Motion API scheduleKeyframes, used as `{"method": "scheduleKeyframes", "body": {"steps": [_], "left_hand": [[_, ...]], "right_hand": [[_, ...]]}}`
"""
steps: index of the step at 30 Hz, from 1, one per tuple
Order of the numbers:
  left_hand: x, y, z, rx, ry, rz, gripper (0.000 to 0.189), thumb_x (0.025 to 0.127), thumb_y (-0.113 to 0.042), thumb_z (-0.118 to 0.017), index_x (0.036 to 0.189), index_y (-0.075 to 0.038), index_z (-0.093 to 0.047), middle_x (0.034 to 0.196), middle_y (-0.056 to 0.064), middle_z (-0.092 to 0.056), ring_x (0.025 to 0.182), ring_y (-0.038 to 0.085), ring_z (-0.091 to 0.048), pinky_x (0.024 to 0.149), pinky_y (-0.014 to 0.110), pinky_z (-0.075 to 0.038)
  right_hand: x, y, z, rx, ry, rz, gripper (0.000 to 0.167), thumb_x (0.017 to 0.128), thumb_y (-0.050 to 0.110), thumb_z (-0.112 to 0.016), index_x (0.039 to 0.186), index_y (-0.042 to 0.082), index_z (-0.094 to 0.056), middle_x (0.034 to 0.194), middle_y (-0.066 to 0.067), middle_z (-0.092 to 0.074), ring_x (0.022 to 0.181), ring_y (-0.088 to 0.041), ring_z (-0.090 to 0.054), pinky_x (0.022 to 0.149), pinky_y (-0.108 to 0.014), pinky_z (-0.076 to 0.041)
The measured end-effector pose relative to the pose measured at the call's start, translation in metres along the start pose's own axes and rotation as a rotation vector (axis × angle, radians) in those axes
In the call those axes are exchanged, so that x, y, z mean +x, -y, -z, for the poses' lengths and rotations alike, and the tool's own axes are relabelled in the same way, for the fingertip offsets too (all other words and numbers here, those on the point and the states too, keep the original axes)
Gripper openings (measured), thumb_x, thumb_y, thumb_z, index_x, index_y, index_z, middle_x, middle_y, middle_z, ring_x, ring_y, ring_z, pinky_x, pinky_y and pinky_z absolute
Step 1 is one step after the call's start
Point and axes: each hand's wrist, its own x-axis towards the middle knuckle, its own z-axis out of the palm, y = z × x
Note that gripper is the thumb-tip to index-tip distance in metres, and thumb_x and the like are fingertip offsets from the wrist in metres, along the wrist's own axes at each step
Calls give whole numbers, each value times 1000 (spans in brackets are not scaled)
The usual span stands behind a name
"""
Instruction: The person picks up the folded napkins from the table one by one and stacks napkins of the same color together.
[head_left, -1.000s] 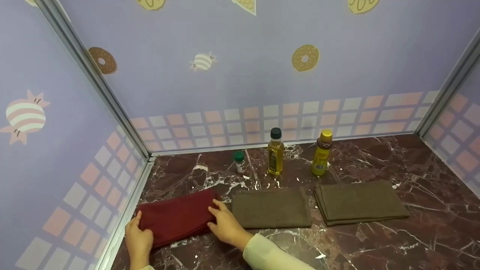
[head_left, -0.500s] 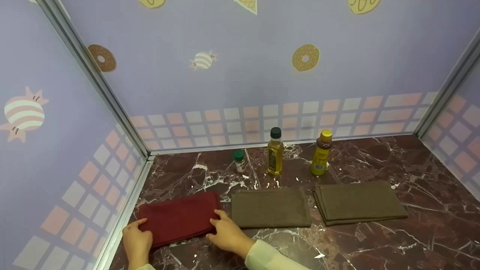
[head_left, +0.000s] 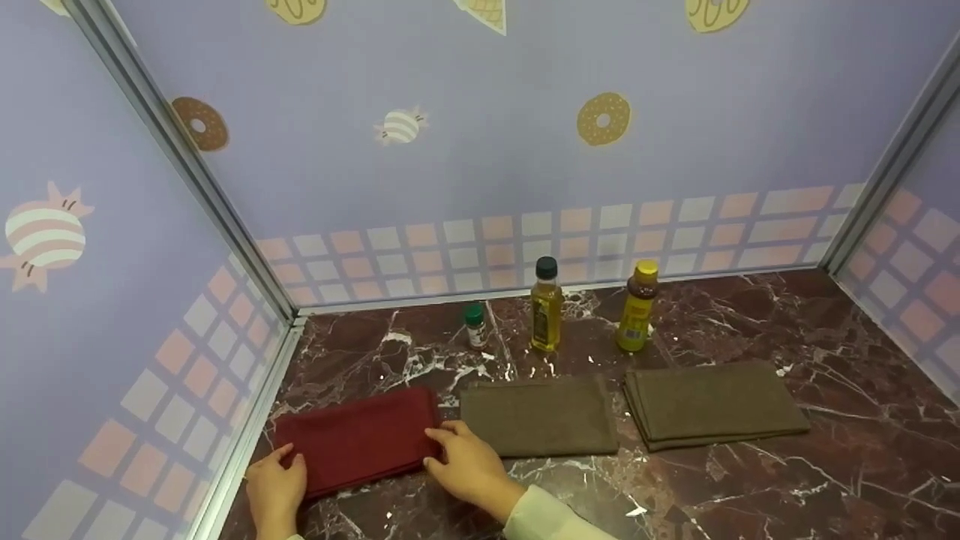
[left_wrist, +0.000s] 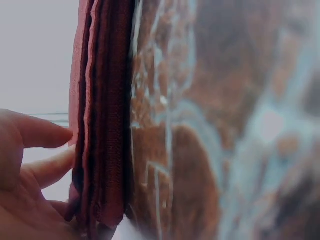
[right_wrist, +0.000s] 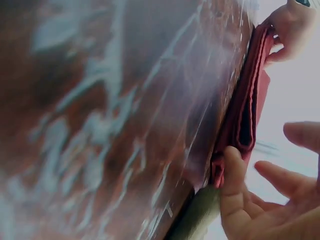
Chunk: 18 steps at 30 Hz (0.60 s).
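A folded dark red cloth (head_left: 360,439) lies on the marbled table at the left, its stacked layers showing edge-on in the left wrist view. At its left end, my left hand (head_left: 276,484) touches the corner with its fingertips. Two of those fingers (left_wrist: 47,134) meet the side of the stack. By the right end is my right hand (head_left: 472,465), fingers spread and loosely bent. One fingertip (right_wrist: 232,155) of it reaches the folded edge, while the other fingers stand apart from the cloth. Right beside this hand lies a folded olive-brown cloth (head_left: 540,416).
A second olive-brown cloth (head_left: 716,405) lies folded at the right. Behind the cloths stand a small green-capped jar (head_left: 475,327), a dark-capped oil bottle (head_left: 546,307) and a yellow-capped bottle (head_left: 637,307). Patterned panels (head_left: 450,180) bound the table at the back and sides.
My left hand has slid slightly down along the red cloth's left edge. The right hand's fingers have drawn back a little from its top. The red cloth's right end sits slightly lower.
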Motion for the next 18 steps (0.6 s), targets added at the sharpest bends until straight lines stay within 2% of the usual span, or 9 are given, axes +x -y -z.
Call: {"method": "scheduleKeyframes", "body": {"steps": [1,4,6,8,10,13,15,18], "left_hand": [[-2,-2,-1,2,7,1,48,96,-18,-49,138,8,-49,143,44,-25,130,62,-27,104,68,-26],[-11,-11,-6,18,5,-14,58,96,-21,-52,145,5,-37,152,43,-3,140,60,-4,110,71,-7],[-18,-20,-9,41,-29,-56,66,95,-23,-55,150,3,-31,155,39,9,143,55,12,109,72,6],[-25,-32,-14,60,-53,-112,73,95,-25,-57,154,2,-23,157,34,15,142,49,23,106,70,16],[-33,-46,-21,80,-58,-170,78,96,-27,-58,156,2,-17,158,31,15,142,45,24,106,68,18],[-46,-68,-35,110,-22,-249,78,99,-27,-55,157,2,-12,159,28,9,144,45,20,108,66,14],[-55,-82,-48,121,11,-308,75,100,-25,-53,156,3,-13,160,28,4,146,47,13,111,65,10],[-69,-99,-69,106,46,-391,69,99,-20,-55,154,4,-21,159,30,-8,146,49,1,114,63,0]], "right_hand": [[-1,-3,3,-8,-42,8,45,90,31,-70,133,17,-65,136,-10,-56,114,-31,-61,90,-45,-52],[0,-16,13,-32,-171,26,41,89,29,-70,129,18,-67,132,-10,-58,113,-30,-59,89,-46,-51],[0,-26,19,-48,-247,21,40,89,29,-70,128,18,-67,133,-10,-57,118,-30,-55,94,-48,-48],[1,-35,25,-60,-317,4,42,89,29,-71,129,18,-67,136,-11,-55,120,-31,-51,96,-51,-43],[1,-45,31,-71,-362,-21,44,88,30,-71,130,18,-66,141,-12,-52,126,-33,-45,99,-55,-37],[-1,-58,41,-96,-385,-76,49,88,33,-71,134,19,-63,148,-15,-44,136,-38,-35,104,-60,-30],[-2,-68,48,-99,-374,-126,53,88,35,-71,137,19,-60,152,-16,-39,141,-40,-29,107,-64,-25],[-5,-83,57,-92,-347,-205,57,89,37,-70,141,19,-56,156,-19,-33,144,-42,-22,109,-67,-19]]}}
